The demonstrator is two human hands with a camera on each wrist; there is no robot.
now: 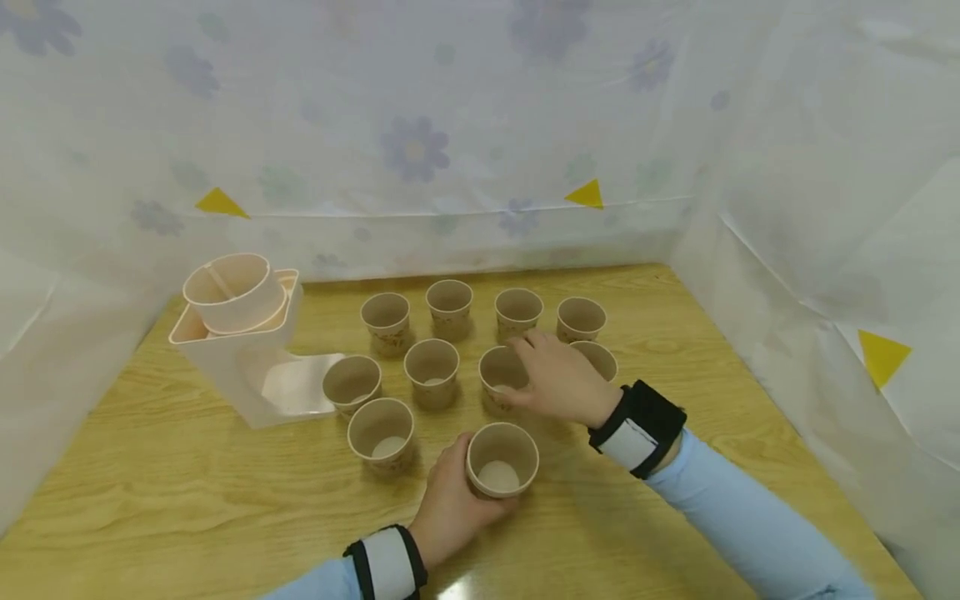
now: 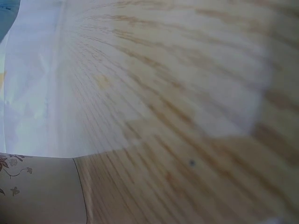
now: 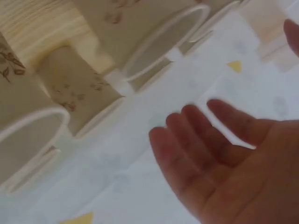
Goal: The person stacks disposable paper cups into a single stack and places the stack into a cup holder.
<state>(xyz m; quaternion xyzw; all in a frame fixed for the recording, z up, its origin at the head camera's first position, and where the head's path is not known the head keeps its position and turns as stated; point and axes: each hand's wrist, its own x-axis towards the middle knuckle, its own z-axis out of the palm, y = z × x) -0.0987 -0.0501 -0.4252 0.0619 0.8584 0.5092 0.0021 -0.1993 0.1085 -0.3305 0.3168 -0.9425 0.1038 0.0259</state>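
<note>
Near the front of the table, my left hand (image 1: pixel 453 504) grips a beige paper cup (image 1: pixel 498 477) by its side, with the thumb along the near side. A printed paper cup (image 2: pixel 39 191) shows at the lower left of the left wrist view; my left fingers are out of that view. My right hand (image 1: pixel 562 379) is over another paper cup (image 1: pixel 498 367) in the middle row, partly covering it. In the right wrist view my right hand (image 3: pixel 224 163) has loosely extended fingers and nothing between them. Several more upright cups stand around, including one (image 1: pixel 381 437) left of my left hand.
A cream-coloured stand (image 1: pixel 247 375) with a round container (image 1: pixel 232 292) on top is at the left, its base beside a cup (image 1: pixel 351 383). Cups line the back, one (image 1: pixel 581 317) at the far right. A flowered white curtain (image 1: pixel 480 150) encloses the wooden table (image 1: pixel 187 492).
</note>
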